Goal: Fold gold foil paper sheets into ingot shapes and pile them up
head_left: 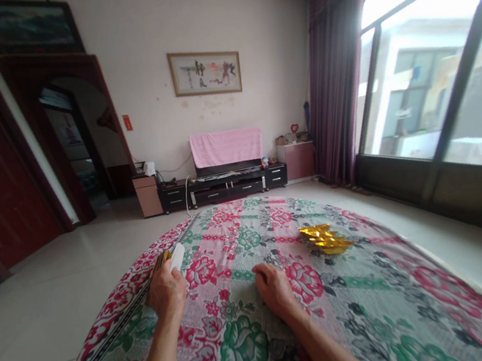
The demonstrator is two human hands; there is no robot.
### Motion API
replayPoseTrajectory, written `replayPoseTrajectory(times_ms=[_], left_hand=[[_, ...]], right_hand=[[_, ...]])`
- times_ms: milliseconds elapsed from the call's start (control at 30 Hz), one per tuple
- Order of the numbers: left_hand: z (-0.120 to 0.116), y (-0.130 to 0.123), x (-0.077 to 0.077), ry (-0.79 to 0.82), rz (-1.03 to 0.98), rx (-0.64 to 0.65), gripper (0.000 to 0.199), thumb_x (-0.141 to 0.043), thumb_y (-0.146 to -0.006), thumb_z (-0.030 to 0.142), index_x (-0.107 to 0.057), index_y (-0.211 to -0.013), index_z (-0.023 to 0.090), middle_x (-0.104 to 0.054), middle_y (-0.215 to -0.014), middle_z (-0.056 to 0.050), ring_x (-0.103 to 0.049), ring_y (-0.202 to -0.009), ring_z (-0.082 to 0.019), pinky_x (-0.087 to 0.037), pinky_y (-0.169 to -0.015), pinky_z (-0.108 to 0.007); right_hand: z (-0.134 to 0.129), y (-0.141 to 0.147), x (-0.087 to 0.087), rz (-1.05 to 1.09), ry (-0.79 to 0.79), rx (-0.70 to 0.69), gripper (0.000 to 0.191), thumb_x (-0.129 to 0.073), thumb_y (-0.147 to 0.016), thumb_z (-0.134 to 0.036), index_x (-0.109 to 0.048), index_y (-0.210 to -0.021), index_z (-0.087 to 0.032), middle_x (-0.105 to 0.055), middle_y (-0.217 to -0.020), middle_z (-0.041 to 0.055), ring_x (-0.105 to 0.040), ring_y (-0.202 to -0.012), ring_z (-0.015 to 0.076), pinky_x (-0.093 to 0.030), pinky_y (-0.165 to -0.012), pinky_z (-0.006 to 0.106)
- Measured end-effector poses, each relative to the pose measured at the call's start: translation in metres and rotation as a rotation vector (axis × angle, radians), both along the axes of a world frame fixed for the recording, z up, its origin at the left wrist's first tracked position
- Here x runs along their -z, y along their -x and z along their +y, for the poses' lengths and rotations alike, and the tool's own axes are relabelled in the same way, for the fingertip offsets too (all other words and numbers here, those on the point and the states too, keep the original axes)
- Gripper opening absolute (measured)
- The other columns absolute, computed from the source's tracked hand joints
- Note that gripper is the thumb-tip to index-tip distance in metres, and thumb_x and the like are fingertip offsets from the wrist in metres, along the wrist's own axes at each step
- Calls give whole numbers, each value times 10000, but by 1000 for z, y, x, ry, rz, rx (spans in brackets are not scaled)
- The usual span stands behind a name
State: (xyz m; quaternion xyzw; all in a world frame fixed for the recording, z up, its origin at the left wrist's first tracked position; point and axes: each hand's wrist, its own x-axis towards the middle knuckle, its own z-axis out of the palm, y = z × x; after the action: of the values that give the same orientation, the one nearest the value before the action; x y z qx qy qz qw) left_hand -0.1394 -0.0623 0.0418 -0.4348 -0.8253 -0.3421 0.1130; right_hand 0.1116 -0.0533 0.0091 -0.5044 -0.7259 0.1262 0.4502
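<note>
Near the left edge of the cloth, my left hand [166, 287] is closed around a stack of gold-and-white paper [177, 258]. Its lower part is hidden behind my fingers. My right hand [275, 288] rests over the middle of the flowered cloth [245, 351] with its fingers curled in, and nothing shows in them. A small pile of shiny folded gold paper pieces [326, 240] lies on the cloth, beyond and to the right of my right hand.
The cloth covers a large rounded surface before me. Beyond it stand a low black TV cabinet [229, 191], a screen under a pink cover [226, 146], and a pink side cabinet [300, 162]. Purple curtains [329, 87] and tall windows [438, 70] line the right side.
</note>
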Motion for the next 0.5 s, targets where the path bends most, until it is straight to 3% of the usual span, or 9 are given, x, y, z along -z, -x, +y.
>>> replayPoseTrajectory(times_ms=[267, 500], left_hand=[[0, 2, 6, 39, -4, -11, 367, -390, -820, 241, -654, -1071, 195, -710, -876, -102, -638, -761, -241, -456, -678, -311], [0, 3, 6, -69, -75, -57, 349, -419, -800, 264, -670, -1037, 210, -715, -897, -72, -631, -774, -236, -447, -710, -310]], right_hand=[[0, 1, 0, 8, -6, 15, 279, -439, -752, -98, -686, -836, -196, -690, -797, 30, -629, -750, 150, -443, -710, 211], [-4, 1, -3, 14, 19, 20, 261, -452, -749, -100, -681, -834, -194, -687, -801, 33, -628, -760, 146, -442, -718, 203]])
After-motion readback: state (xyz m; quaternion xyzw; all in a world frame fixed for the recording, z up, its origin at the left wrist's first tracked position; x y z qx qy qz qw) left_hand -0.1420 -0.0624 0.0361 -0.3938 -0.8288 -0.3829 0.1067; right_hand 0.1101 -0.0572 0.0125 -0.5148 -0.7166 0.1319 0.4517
